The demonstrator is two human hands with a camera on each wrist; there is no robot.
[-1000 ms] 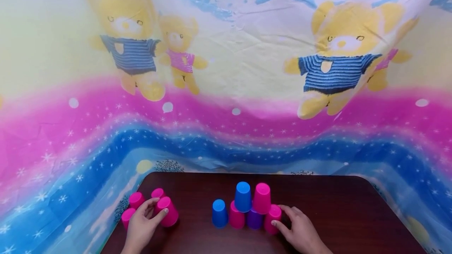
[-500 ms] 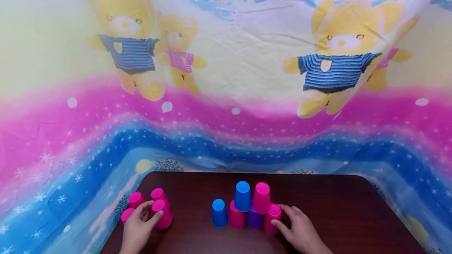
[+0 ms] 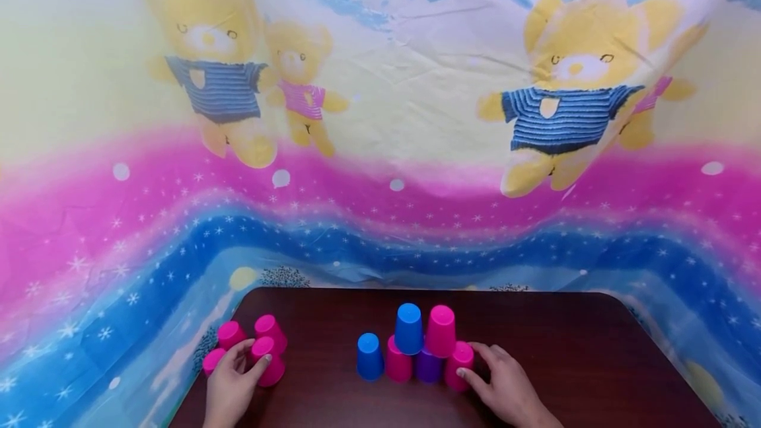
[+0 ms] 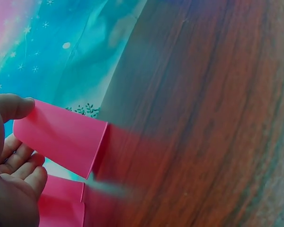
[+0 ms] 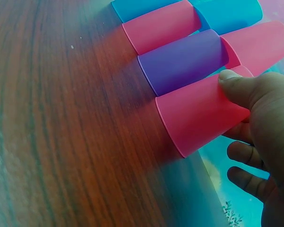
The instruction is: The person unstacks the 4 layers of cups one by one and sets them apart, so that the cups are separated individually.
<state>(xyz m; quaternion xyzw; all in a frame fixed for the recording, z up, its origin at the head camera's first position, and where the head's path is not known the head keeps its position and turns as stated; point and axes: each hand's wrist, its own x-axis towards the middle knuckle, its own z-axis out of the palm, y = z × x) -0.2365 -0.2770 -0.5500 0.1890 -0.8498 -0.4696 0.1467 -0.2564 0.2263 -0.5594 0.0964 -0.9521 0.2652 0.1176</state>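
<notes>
My left hand [image 3: 228, 378] holds a pink cup [image 3: 269, 365] between thumb and fingers at the table's left side. In the left wrist view the thumb lies near the base of this upside-down pink cup [image 4: 61, 137], its rim at the table. My right hand [image 3: 505, 382] grips the pink cup [image 5: 201, 113] at the right end of a row. Beside that stand a purple cup [image 3: 429, 367], a pink cup [image 3: 399, 360] and a blue cup [image 3: 370, 356], all upside down. A second blue cup [image 3: 409, 329] and another pink cup [image 3: 441, 331] sit on top of the row.
Several more pink cups stand around the left hand, among them one at the back left [image 3: 230, 333] and one behind the held cup [image 3: 269, 326]. The dark wooden table [image 3: 571, 342] reaches back to a printed cloth [image 3: 380, 216] with bears.
My left hand has drawn its pink cup to the left, nearer the other pink cups. The right hand keeps its grip at the row's end without visible movement.
</notes>
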